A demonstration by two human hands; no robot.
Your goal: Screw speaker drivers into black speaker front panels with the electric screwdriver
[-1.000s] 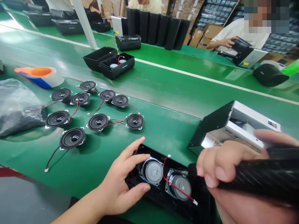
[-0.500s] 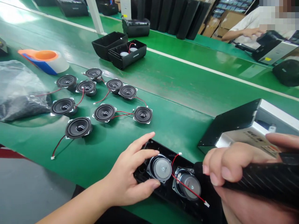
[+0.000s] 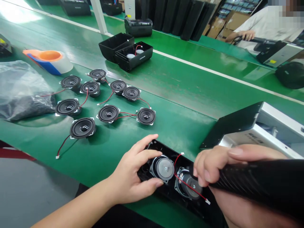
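Bright overhead light glares off the green table (image 3: 180, 85) at upper left; shadows stay soft, edges bend, and the nearest tool (image 3: 261, 183) blurs.

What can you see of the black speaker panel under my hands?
The black speaker panel, seemingly plastic, lies flat at the near edge of the green belt. Two round drivers sit in it, metal backs up: your left hand clasps the left driver; a red wire with a white plug crosses the right driver. Your right hand, gripping a black tool, covers its right end.
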